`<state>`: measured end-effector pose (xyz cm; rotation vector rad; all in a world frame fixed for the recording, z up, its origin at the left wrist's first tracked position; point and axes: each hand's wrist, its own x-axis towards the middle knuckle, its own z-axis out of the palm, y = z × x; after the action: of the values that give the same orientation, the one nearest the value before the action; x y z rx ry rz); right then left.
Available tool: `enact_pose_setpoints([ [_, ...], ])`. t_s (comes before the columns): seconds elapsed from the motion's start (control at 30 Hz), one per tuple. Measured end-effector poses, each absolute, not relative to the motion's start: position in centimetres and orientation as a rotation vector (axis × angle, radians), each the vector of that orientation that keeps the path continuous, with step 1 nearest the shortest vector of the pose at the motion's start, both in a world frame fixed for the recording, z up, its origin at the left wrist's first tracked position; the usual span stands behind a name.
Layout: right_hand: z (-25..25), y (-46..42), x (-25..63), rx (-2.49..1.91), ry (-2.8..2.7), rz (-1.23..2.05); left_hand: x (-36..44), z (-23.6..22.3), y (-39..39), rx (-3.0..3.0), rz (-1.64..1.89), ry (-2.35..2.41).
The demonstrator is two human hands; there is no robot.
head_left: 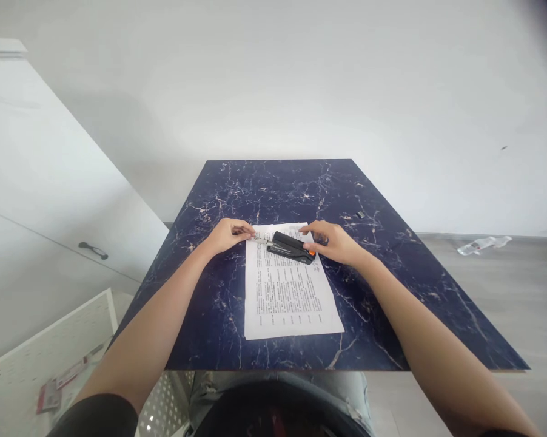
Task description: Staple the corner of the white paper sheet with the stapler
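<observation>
Left hand (233, 235) and right hand (330, 241) at a black stapler (291, 249), which lies aslant on printed sheets (282, 291) near the middle of a dark, marble-patterned bench (273, 188). The left fingers are together, apparently pinching the outer end of a slim silver strip (261, 241) at the stapler's left end; whether this is a part of the tool or a row of staples cannot be told. The right thumb and forefinger stand apart about the opposite end, the thumb at an orange part (310, 249); whether they grip is unclear. Good practice would be to steady the body with the right hand, keep the silver strip in line with the stapler, move it without force, and keep fingertips clear of the mechanism. Writing: dense dark rows cover the top sheet, too small to read; a pale mark on the stapler's side is likewise illegible, and no brand can be made out.
</observation>
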<state>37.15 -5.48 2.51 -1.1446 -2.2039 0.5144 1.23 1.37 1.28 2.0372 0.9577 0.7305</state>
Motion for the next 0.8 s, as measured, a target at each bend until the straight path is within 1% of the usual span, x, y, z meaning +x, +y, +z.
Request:
enact_pose_setpoints([
  [0.07,2.7,-5.7,37.1,-1.122,-2.323,0.609,1.2,1.2,1.5,2.023,0.724,0.967],
  [0.17,2.9,-6.2,36.5,-1.097,-2.391,0.651,1.9,1.0,1.4,2.015,0.748,0.975],
  [0.5,2.9,-6.5,35.8,-1.199,-2.286,0.669,6.4,0.7,-1.2,2.114,0.802,1.034],
  [0.8,3.3,-6.7,35.5,-1.198,-2.275,0.729,7.8,1.0,-1.7,2.109,0.819,1.018],
])
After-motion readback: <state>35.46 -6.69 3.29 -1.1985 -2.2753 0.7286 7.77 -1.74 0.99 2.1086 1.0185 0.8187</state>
